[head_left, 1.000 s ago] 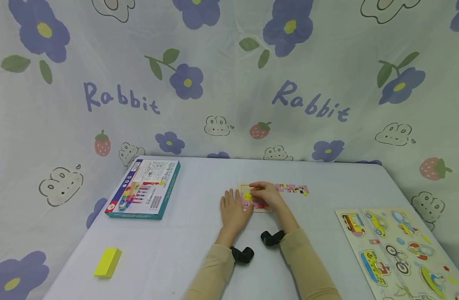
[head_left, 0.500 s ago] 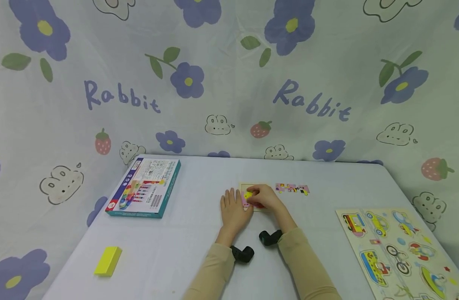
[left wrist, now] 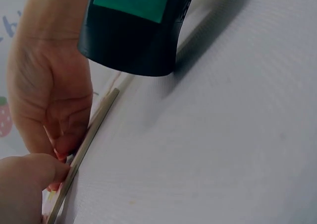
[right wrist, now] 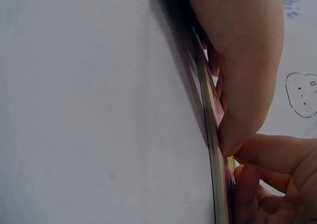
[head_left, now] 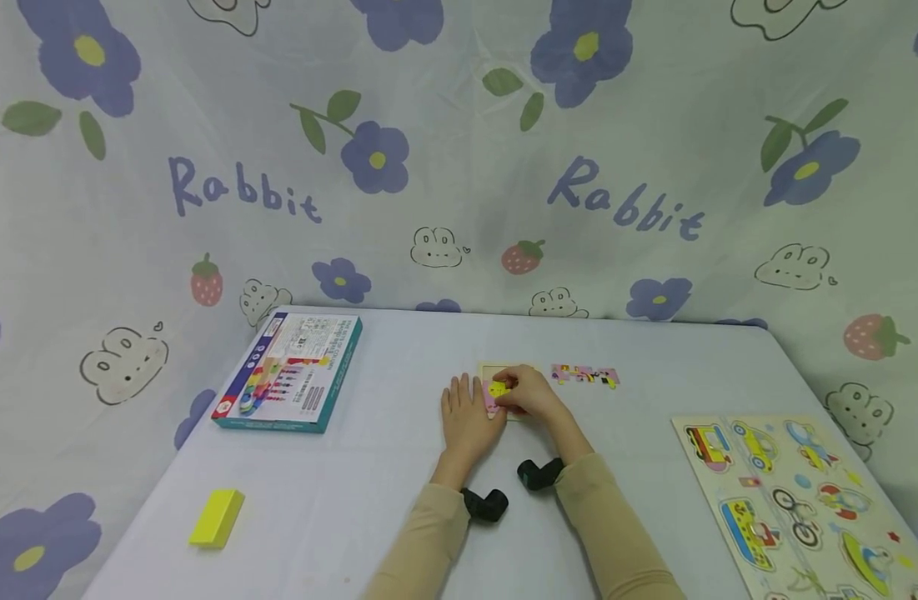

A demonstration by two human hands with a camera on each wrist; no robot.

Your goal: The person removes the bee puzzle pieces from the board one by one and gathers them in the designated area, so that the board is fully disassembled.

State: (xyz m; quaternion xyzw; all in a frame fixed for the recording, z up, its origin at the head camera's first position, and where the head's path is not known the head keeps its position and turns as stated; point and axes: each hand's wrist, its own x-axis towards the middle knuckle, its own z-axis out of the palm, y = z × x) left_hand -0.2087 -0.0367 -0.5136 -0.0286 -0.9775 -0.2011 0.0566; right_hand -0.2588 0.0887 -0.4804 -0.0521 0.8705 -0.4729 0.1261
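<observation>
A small jigsaw puzzle board (head_left: pixel 489 367) with a pale wooden frame lies on the table, partly covered by both hands. My left hand (head_left: pixel 469 425) rests flat at its left side with the fingers spread a little; its thumb (right wrist: pixel 245 120) touches the board near the frame. Over the middle of the board, my right hand (head_left: pixel 532 394) has curled fingers, with thumb and index pinching a puzzle piece (head_left: pixel 498 389) with yellow on it. Most of that piece is hidden by the fingers. Right of the board, several loose puzzle pieces (head_left: pixel 586 376) lie in a row.
At the back left lies a boxed set (head_left: pixel 297 367) with a teal edge. A yellow block (head_left: pixel 218 518) sits at the front left. On the right is a large wooden picture board (head_left: pixel 807 508) with vehicle shapes. A printed curtain (head_left: pixel 459 167) hangs behind the table.
The right hand has drawn its outstretched fingers into a pinch over the board and shifted slightly left, uncovering the loose pieces. The left hand stays in place.
</observation>
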